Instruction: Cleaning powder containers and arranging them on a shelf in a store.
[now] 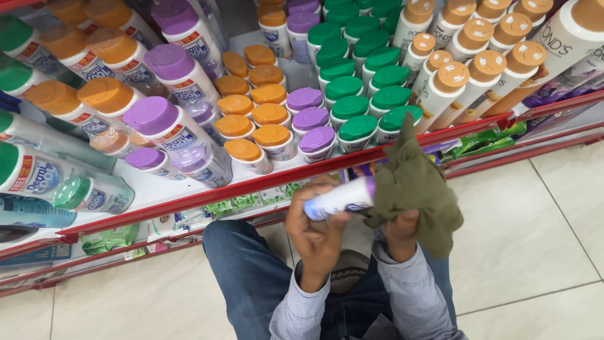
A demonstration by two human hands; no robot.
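Observation:
My left hand (316, 228) grips a white powder bottle (340, 199) lying sideways, its purple cap end tucked under a cloth. My right hand (402, 234) holds an olive-green cloth (412, 186) bunched over that cap end of the bottle. Both hands are raised in front of a low white shelf (157, 192) with a red front edge. The shelf carries rows of upright white bottles with purple caps (316, 140), orange caps (272, 136) and green caps (357, 128). A gap in the bottle rows lies at the shelf's front, just above my hands.
Taller bottles with tan caps (452, 75) stand at the right of the shelf. Small green packets (481, 141) hang on the red-edged tier below. My knee in blue jeans (242, 267) rests on the beige tiled floor (535, 233).

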